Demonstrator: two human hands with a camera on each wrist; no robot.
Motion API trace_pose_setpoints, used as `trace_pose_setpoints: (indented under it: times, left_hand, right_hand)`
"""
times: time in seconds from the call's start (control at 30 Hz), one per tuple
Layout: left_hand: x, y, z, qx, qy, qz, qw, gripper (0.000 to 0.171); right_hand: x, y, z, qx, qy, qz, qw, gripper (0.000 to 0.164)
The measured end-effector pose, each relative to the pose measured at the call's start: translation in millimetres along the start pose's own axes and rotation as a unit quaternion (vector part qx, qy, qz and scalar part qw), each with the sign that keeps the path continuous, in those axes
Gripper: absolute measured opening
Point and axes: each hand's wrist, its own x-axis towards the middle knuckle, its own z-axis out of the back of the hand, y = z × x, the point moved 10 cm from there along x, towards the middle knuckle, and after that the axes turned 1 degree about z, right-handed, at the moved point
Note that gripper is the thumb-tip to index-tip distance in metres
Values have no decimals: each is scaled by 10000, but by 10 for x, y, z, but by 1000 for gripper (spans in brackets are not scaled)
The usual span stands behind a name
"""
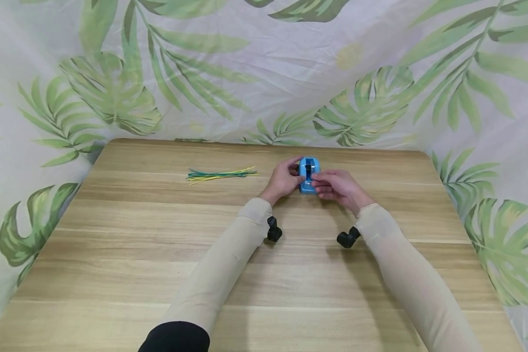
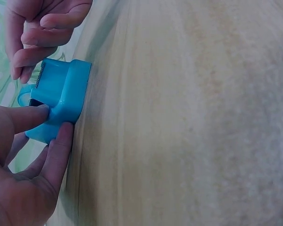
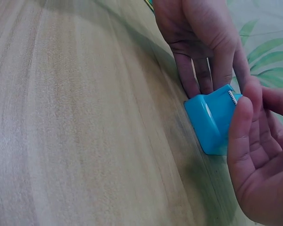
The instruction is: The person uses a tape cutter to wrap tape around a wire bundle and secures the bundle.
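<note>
A blue tape dispenser (image 1: 308, 188) stands on the far part of the wooden table. My left hand (image 1: 284, 180) grips its left side, thumb near the front and fingers around the back. In the left wrist view, the left fingertips press the blue body (image 2: 74, 96) low down by the tabletop. My right hand (image 1: 341, 188) is at the dispenser's right side. Its thumb and forefinger come together in a pinch beside the serrated cutter (image 3: 232, 97), with the other fingers curled loosely. I cannot tell how much clear tape is between those fingertips. Part of the tape roll (image 2: 24, 95) shows behind the cutter.
Left of the hands lies a loose bundle of green and yellow twist ties (image 1: 222, 174). The wooden table (image 1: 127, 234) ends at a leaf-print cloth (image 1: 290, 63) hanging behind and at both sides. Small black wrist mounts (image 1: 274, 230) hang from both sleeves.
</note>
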Motion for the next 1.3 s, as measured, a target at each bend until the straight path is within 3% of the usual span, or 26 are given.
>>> trace_pose_setpoints:
  times: [0.4,0.77,1.03,1.3]
  left_hand:
    - [-9,-7,-1,-11,-1,-34,10000,62]
    - [5,5,-1,-61,9,-49,10000,62]
    - [5,16,-2,-37,3,-30,10000,62]
    - [8,6,1,-60,-33,-44,10000,63]
  right_hand:
    - [-50,-11,2,-93,21,-27,10000,23]
    - [-103,-12,-30,-25,156,-30,9999,42]
    - [-130,-34,-40,86,166,50,9998,38]
    - [-136,-65,-29,61,136,144,9998,18]
